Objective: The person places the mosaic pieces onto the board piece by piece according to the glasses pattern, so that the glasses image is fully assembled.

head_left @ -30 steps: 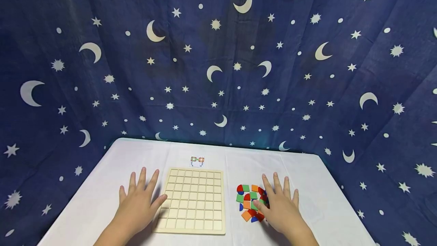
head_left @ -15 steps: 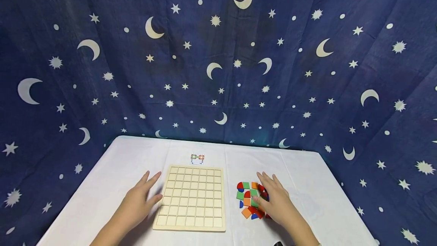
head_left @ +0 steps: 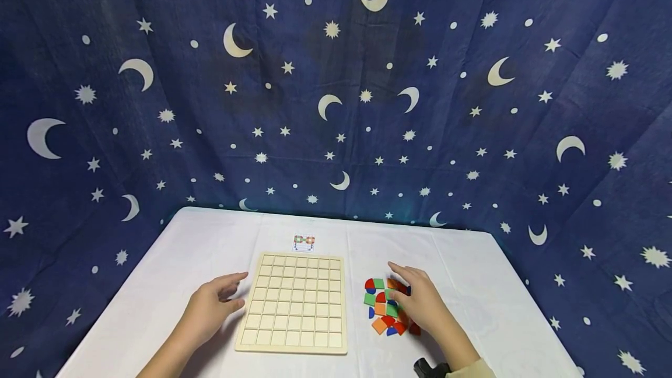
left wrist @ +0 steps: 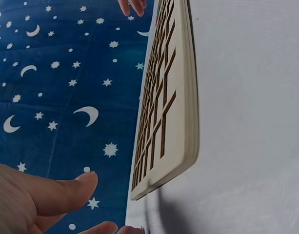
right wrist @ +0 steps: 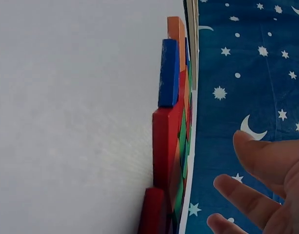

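Observation:
A pale wooden board (head_left: 297,350) with a grid of square recesses lies flat on the table. My left hand (head_left: 212,307) hovers beside its left edge, fingers loosely bent and thumb apart, holding nothing. To the right of the board lies a cluster of flat coloured pieces, among them an orange square (head_left: 379,326), a green square (head_left: 370,299) and a red quarter-round (head_left: 370,283). Over the right side of this cluster hangs my right hand (head_left: 424,302), its fingers apart from the thumb and nothing between them. It hides some of the pieces. In the right wrist view a blue piece (right wrist: 169,73) stands out at the cluster's edge.
A small printed card (head_left: 303,243) with a coloured pattern lies just behind the board. White cloth covers the table (head_left: 446,255). Behind it hangs a dark blue curtain (head_left: 294,45) with moons and stars. A black wrist device (head_left: 430,368) shows below the right forearm.
Both hands have turned from palm-down with spread fingers to a more sideways pose, their fingers drawn closer and bent. The board and pieces have stayed in place.

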Motion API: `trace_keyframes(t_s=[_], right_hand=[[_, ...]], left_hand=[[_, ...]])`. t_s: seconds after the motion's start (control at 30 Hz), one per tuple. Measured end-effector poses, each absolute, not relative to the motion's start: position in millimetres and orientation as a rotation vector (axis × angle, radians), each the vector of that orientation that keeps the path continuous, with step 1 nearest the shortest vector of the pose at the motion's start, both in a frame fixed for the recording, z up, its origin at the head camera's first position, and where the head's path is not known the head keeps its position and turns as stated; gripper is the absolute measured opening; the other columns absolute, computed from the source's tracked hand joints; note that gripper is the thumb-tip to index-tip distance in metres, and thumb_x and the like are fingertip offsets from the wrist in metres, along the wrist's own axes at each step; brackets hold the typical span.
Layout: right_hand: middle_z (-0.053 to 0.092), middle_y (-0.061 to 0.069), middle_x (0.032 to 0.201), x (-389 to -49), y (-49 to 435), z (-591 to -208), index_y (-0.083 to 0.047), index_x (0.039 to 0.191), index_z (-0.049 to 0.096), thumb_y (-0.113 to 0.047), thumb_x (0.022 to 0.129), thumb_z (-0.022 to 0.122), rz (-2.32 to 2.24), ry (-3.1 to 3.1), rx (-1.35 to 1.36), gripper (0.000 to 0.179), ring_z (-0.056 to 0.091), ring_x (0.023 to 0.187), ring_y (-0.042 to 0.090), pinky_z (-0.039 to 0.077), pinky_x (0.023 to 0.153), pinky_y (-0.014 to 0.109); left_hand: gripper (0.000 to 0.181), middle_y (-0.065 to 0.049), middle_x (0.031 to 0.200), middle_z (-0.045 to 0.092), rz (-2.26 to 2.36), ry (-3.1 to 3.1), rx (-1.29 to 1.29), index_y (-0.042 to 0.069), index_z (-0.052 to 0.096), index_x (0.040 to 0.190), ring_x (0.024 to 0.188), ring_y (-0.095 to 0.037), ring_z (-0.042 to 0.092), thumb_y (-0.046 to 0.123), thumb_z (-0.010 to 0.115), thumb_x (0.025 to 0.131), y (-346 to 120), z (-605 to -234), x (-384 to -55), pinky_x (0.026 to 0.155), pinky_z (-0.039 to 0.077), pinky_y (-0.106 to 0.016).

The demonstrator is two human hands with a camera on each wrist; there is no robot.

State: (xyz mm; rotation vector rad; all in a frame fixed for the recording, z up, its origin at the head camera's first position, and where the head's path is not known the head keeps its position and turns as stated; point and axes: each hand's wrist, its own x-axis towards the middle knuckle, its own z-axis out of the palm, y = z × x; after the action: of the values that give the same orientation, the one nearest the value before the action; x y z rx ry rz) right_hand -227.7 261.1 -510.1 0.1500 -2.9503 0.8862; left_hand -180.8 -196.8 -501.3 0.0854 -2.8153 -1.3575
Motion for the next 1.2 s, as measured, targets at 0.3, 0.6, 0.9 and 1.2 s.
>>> trace_keyframes(t_s=[0.3, 0.6, 0.9, 1.2], right_hand=[[0.074, 0.001, 0.136, -239.0, 254.0, -511.1, -0.024, 0.148, 0.067, -0.009, 0.091, 0.084, 0.977, -2.936, 0.098, 0.061, 0.058, 0.138, 0.03, 0.051, 0.114, 0.057], [0.077, -0.006, 0.114, -249.3, 242.1, -512.4, -0.026, 0.137, 0.075, -0.006, 0.09, 0.084, 0.947, -2.959, 0.137, 0.052, 0.063, 0.118, 0.022, 0.059, 0.104, 0.047], [0.078, -0.009, 0.108, -262.2, 227.4, -515.8, -0.024, 0.127, 0.08, -0.004, 0.088, 0.085, 0.913, -3.002, 0.233, 0.044, 0.059, 0.105, 0.015, 0.06, 0.098, 0.042], [0.07, -0.011, 0.102, -275.3, 220.9, -519.1, -0.031, 0.108, 0.084, -0.008, 0.089, 0.085, 0.795, -3.105, 0.256, 0.03, 0.055, 0.105, 0.016, 0.055, 0.098, 0.045]], left_hand=[[0.055, -0.02, 0.139, 0.072, -1.485, -2.79, 0.152, 0.013, 0.073, 0.139, 0.127, -0.041, 0.071, 0.0, 0.083, 0.086, -195.6, -507.5, -183.7, 0.104, 0.056, -0.057], [0.051, -0.015, 0.125, 0.079, -1.514, -2.79, 0.177, 0.01, 0.077, 0.13, 0.112, -0.029, 0.076, -0.002, 0.085, 0.081, -191.9, -508.5, -185.2, 0.089, 0.062, -0.041], [0.048, -0.006, 0.112, 0.08, -1.539, -2.804, 0.189, 0.006, 0.079, 0.125, 0.098, -0.018, 0.072, -0.006, 0.084, 0.079, -185.8, -510.8, -187.3, 0.074, 0.06, -0.03], [0.051, -0.005, 0.103, 0.075, -1.512, -2.826, 0.212, 0.007, 0.079, 0.124, 0.094, -0.019, 0.065, -0.009, 0.084, 0.075, -184.6, -516.4, -190.0, 0.069, 0.056, -0.025]])
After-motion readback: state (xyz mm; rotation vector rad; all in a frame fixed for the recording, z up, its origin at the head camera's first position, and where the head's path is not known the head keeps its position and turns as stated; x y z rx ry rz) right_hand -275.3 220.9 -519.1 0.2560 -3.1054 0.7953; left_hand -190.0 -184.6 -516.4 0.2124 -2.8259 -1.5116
